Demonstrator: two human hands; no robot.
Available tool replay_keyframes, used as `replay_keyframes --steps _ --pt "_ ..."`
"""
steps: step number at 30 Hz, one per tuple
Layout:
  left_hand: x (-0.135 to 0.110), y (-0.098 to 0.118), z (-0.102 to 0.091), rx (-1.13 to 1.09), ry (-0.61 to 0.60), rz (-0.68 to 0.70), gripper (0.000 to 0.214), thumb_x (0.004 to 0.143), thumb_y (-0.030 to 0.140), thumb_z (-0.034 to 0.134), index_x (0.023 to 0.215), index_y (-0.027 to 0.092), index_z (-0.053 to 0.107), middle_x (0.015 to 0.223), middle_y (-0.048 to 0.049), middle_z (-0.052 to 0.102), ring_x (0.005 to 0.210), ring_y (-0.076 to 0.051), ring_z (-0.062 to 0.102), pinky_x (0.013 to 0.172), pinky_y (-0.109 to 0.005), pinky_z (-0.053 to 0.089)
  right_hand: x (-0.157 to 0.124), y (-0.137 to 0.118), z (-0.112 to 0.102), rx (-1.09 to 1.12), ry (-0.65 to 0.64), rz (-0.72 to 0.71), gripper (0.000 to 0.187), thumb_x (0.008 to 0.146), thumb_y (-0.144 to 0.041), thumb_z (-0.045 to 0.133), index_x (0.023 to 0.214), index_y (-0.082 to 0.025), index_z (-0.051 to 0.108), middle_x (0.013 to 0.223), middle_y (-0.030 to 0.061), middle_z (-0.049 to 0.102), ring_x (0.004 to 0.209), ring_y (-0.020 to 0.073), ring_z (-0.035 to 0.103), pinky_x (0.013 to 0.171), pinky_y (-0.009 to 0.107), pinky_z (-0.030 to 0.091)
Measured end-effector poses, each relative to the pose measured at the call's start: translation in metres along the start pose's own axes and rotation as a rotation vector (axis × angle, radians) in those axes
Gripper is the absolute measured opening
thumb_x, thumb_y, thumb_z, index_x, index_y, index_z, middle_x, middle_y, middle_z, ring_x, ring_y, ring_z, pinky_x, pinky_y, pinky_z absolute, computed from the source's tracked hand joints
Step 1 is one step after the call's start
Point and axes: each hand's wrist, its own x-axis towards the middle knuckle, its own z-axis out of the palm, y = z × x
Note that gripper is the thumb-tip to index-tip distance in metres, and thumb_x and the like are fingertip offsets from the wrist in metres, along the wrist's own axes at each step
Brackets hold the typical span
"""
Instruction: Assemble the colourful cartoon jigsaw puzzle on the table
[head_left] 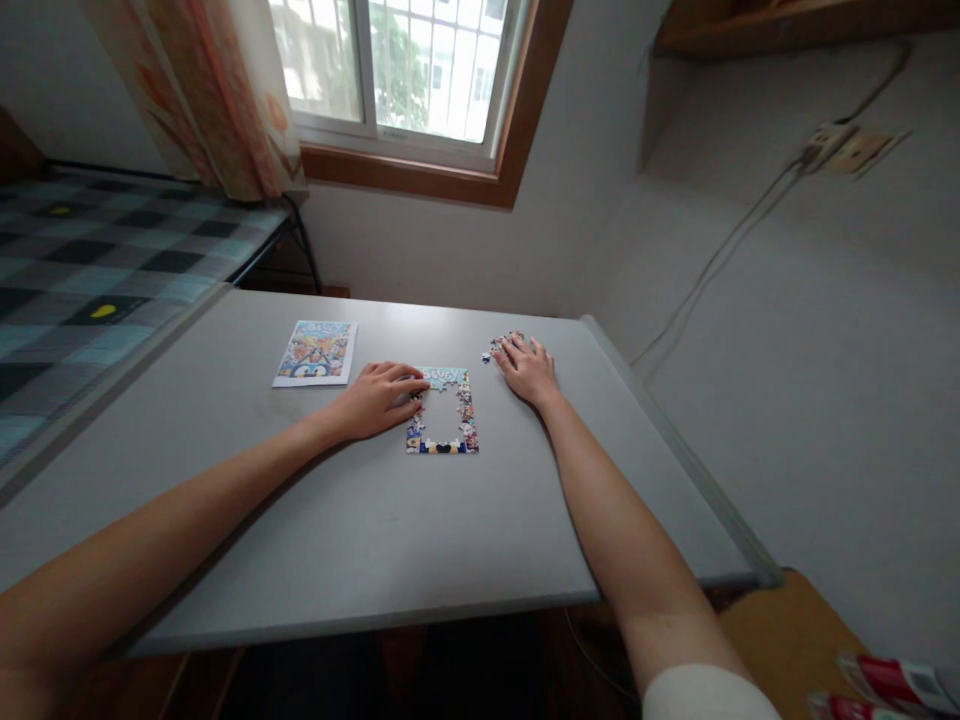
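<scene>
A jigsaw puzzle (469, 425) lies flat on the table, its border joined into a rectangular frame around a bare middle. My left hand (381, 400) rests at the puzzle's left edge, fingers stretched out and covering part of the upper left border. Farther back on the right is a small pile of loose puzzle pieces (495, 346). Over that pile lies my right hand (528, 370), its fingers spread and touching the pieces; some of them are hidden beneath it. A printed reference picture (316, 353) sits left of the puzzle.
The grey table (360, 540) has raised side edges. Behind it are a window (397, 70) and a curtain (202, 90); a bed with a checked cover (112, 250) stands to the left. A cable (705, 265) hangs from a wall socket (847, 148). Bottles (892, 685) appear at lower right.
</scene>
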Motion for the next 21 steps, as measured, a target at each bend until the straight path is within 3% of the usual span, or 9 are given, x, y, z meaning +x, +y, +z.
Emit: replay_keyframes --steps 4,8,11,17,21 --pt "0.0 0.0 0.0 0.0 0.0 0.002 0.037 0.098 0.043 0.047 0.126 0.026 0.065 0.128 -0.0076 0.062 0.115 -0.026 0.057 0.102 -0.045 0.039 0.001 0.003 -0.001 0.142 0.115 -0.06 0.042 0.099 -0.042 0.039 0.116 -0.025 0.073 0.133 0.005 0.066 0.131 0.028 0.046 0.111 0.05 0.035" --pt "0.0 0.001 -0.001 0.003 -0.005 0.008 0.037 0.099 0.042 0.046 0.127 0.026 0.064 0.128 -0.0077 0.062 0.115 -0.025 0.057 0.102 -0.045 0.038 0.006 0.01 -0.001 0.181 0.243 0.125 0.047 0.092 -0.021 0.037 0.125 -0.014 0.068 0.126 0.0124 0.069 0.12 0.0268 0.055 0.109 0.043 0.039" --pt "0.0 0.002 -0.002 0.007 -0.006 0.003 0.037 0.099 0.043 0.046 0.127 0.026 0.064 0.127 -0.0076 0.062 0.115 -0.025 0.057 0.102 -0.045 0.038 0.007 0.013 0.001 0.134 0.216 0.208 0.057 0.084 -0.013 0.039 0.137 -0.012 0.059 0.132 0.0143 0.064 0.124 0.0291 0.052 0.109 0.043 0.039" --pt "0.001 0.003 -0.004 -0.006 -0.018 -0.002 0.038 0.099 0.043 0.046 0.127 0.026 0.064 0.128 -0.0079 0.062 0.115 -0.025 0.057 0.102 -0.045 0.038 0.003 0.007 0.002 0.086 0.1 0.149 0.064 0.088 -0.018 0.042 0.151 -0.021 0.042 0.14 0.0104 0.06 0.13 0.03 0.045 0.108 0.048 0.039" --pt "0.001 0.002 -0.002 -0.015 -0.017 -0.006 0.038 0.098 0.043 0.046 0.127 0.026 0.065 0.128 -0.0081 0.062 0.117 -0.026 0.056 0.103 -0.046 0.038 0.002 0.006 0.0 0.081 0.109 0.149 0.069 0.088 -0.019 0.042 0.156 -0.023 0.033 0.134 0.0087 0.064 0.124 0.0303 0.046 0.106 0.048 0.039"
